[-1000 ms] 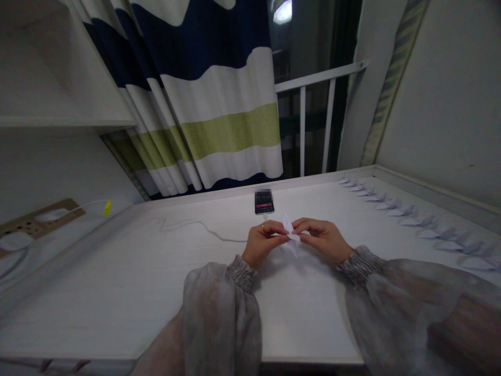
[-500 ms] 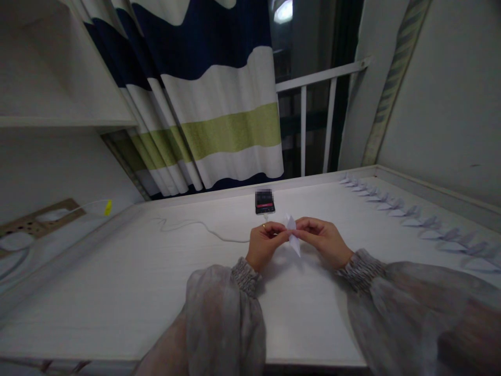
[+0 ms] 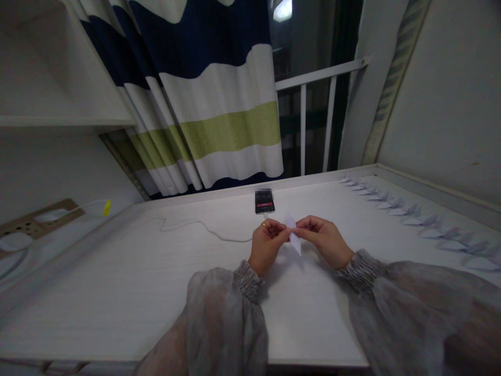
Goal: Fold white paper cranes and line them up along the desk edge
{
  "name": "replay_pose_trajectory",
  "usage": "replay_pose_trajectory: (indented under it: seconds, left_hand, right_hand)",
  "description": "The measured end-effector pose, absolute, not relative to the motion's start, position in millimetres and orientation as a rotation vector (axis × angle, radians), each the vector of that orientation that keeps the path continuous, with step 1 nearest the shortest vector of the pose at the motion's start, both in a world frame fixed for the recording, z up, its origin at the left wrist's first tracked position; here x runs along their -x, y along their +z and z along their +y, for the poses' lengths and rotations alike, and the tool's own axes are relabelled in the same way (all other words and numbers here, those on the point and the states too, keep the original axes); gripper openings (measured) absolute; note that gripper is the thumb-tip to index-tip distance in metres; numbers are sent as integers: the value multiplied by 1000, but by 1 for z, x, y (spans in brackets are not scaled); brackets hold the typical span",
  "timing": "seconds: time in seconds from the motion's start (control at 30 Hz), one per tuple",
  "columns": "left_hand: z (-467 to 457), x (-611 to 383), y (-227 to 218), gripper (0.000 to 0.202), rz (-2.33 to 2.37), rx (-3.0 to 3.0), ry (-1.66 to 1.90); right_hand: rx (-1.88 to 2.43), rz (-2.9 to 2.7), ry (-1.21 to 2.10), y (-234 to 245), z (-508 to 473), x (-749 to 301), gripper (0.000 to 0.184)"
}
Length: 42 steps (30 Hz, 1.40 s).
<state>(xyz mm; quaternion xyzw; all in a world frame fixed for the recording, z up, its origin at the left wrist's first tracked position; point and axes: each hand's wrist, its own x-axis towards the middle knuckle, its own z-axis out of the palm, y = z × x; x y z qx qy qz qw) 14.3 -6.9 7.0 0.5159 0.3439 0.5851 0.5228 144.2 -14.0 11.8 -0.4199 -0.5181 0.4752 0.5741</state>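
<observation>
A small piece of folded white paper (image 3: 295, 244) is pinched between both hands, held just over the white desk (image 3: 164, 292). My left hand (image 3: 266, 243) grips it from the left with thumb and fingers closed; a ring shows on one finger. From the right, my right hand (image 3: 323, 239) pinches the same paper, its thumb and index meeting near the other thumb. The paper's pointed lower end sticks out below the fingertips, and its upper end shows above them. The fingers hide its middle.
Several folded white paper figures (image 3: 410, 216) stand in a row along the desk's right side. Beyond my hands lies a phone (image 3: 264, 201) with a white cable (image 3: 211, 232) trailing left. A power strip (image 3: 39, 222) is at the left wall; a striped curtain (image 3: 230, 130) hangs behind.
Both hands keep their pinch on the paper. My left hand has shifted very slightly right, and the paper's faces are turned a little differently.
</observation>
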Motion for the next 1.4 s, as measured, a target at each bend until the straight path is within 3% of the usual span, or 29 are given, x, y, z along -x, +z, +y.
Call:
replay_pose_trajectory:
  seconds: [0.67, 0.93, 1.13, 1.4]
  left_hand:
    - [-7, -18, 4, 33, 724, -1141, 1384]
    - [-5, -16, 3, 44, 848, -1122, 1224]
    - [-4, -14, 3, 28, 878, -1156, 1131]
    - [-4, -14, 2, 22, 899, -1122, 1215]
  right_hand:
    - [824, -1118, 1225, 9, -13, -144, 35]
    - [822, -1147, 1311, 6, -12, -144, 38]
    - [859, -1167, 1395, -1, -9, -146, 38]
    - [1002, -1359, 1388, -2, -9, -144, 19]
